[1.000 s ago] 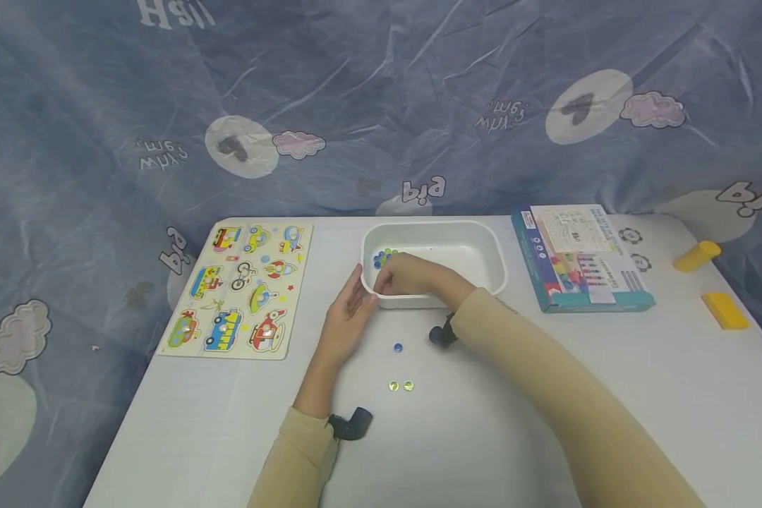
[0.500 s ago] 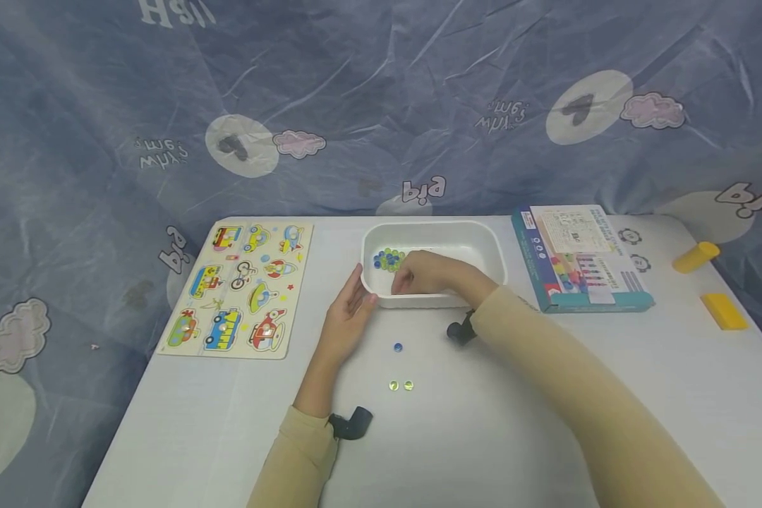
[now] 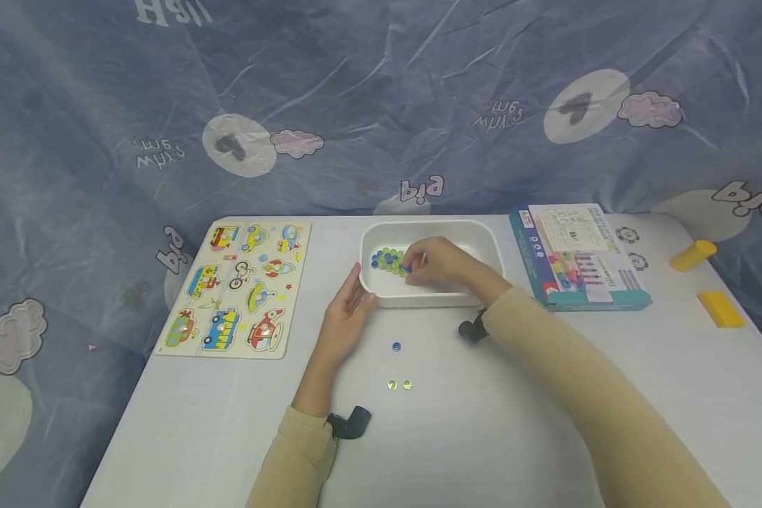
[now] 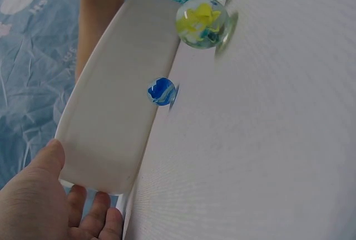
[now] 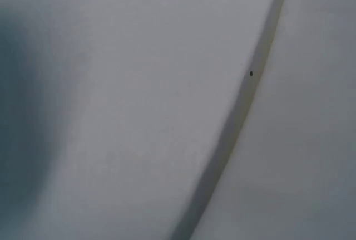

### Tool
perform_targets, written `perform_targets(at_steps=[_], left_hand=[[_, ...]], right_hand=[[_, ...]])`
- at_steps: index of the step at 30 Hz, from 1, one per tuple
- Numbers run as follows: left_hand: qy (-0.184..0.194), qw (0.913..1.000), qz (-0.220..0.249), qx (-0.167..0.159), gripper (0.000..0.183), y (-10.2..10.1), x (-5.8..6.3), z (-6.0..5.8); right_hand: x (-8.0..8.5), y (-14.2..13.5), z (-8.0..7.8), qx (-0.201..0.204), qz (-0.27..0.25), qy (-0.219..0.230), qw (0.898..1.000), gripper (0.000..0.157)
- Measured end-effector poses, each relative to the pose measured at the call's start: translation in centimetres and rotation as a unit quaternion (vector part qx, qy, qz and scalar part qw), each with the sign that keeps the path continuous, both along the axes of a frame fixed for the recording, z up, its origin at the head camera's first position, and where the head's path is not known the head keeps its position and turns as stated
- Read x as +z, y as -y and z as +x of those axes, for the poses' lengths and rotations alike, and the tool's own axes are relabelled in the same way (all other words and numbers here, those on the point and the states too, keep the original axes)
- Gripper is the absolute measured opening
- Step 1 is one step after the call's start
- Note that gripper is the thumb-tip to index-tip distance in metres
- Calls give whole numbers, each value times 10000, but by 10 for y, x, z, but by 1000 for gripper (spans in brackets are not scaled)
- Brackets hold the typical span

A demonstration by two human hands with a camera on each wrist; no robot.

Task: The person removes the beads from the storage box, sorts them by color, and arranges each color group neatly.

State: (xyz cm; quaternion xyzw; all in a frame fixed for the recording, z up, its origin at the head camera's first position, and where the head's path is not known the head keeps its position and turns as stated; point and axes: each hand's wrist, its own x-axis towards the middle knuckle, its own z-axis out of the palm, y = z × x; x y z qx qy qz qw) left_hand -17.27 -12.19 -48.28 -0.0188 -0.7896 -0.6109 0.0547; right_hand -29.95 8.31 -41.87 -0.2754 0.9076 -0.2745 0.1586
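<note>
A white plastic tub (image 3: 432, 300) stands at the middle of the table's far side. Glass marbles (image 3: 389, 259), blue and yellow-green, lie bunched in its left part. My left hand (image 3: 346, 317) holds the tub's near left corner; in the left wrist view its thumb (image 4: 53, 159) is at the rim and the fingers curl by the end wall. Inside the tub, my right hand (image 3: 441, 262) pinches a blue marble (image 3: 409, 269) at the bunch's right edge. Outside, a blue marble (image 4: 161, 91) and two yellow-green marbles (image 4: 201, 24) lie on the table. The right wrist view shows no hand.
A puzzle board (image 3: 231, 289) with vehicle pictures lies left of the tub. To the right is a flat toy box (image 3: 581, 257). A yellow cylinder (image 3: 693, 256) and a yellow block (image 3: 720, 309) sit near the table's right edge. A patterned cloth (image 3: 355, 106) hangs behind.
My right hand has shifted rightward and slightly farther back inside the tub, uncovering more of the bunched marbles. The left hand stays at the corner, and the three marbles outside have not moved.
</note>
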Motion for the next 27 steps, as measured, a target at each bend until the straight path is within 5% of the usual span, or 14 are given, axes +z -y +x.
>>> perform_targets(at_steps=[17, 27], left_hand=[[-1, 10000, 8, -35, 60, -2, -1, -1], [61, 9999, -55, 59, 60, 0, -1, 0]], right_hand=[[-3, 13, 1, 128, 421, -464, 9980, 20], [14, -4, 10, 6, -49, -1028, 9947, 19]])
